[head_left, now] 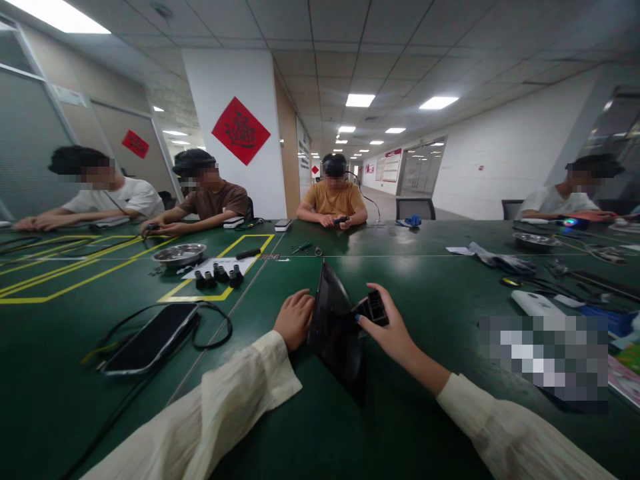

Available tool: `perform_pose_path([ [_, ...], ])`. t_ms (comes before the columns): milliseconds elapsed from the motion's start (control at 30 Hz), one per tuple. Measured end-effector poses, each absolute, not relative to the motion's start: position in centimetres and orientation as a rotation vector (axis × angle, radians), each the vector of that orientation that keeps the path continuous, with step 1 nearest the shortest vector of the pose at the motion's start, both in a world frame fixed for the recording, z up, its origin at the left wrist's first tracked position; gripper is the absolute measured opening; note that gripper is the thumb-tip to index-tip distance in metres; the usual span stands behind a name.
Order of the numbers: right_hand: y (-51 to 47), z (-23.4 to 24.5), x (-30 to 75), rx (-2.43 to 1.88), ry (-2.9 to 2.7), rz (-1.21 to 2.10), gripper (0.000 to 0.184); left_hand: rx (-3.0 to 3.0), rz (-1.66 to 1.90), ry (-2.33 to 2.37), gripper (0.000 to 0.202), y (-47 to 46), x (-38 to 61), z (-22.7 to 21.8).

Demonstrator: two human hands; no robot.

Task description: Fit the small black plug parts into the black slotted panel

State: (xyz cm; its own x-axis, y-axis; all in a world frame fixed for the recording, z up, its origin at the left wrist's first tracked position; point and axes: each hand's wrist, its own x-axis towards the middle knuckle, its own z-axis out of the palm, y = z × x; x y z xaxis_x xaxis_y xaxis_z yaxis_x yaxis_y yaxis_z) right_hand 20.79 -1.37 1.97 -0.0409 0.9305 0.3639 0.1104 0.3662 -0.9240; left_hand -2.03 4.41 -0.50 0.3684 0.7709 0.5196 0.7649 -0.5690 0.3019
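A glossy black panel (334, 320) stands tilted on edge on the green table in front of me, seen nearly side-on. My left hand (294, 319) is at its left side, fingers curled against the panel; some fingertips are hidden there. From the right, my right hand (393, 327) grips a black block-shaped mount (376, 309) with square openings, thumb on the near side. The mount appears joined to the back of the panel. What kind of device this is, I cannot tell.
Left lies a phone (151, 339) with a cable. Beyond are several black cylindrical parts (219, 275) on paper and a metal bowl (179, 254). A small screwdriver (303, 247) lies further back. A white device (540, 307) and cables lie right. A person (333, 197) sits opposite; others sit around.
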Motion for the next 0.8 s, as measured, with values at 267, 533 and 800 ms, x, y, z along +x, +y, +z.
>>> perform_pose_path([
  [267, -0.1, 2.2, 20.8, -1.091, -1.658, 0.667, 0.064, 2.443, 0.932, 1.930, 0.033, 6.9, -5.0, 0.7],
  [533, -0.1, 4.0, 19.8, -1.181, -1.965, 0.529, 0.062, 2.262, 0.933, 1.980, 0.020, 6.8, -4.6, 0.2],
  [800, -0.4, 4.1, 18.2, -1.252, -2.139, 0.379, 0.062, 2.167, 1.039, 1.995, 0.022, 7.4, -4.7, -0.3],
])
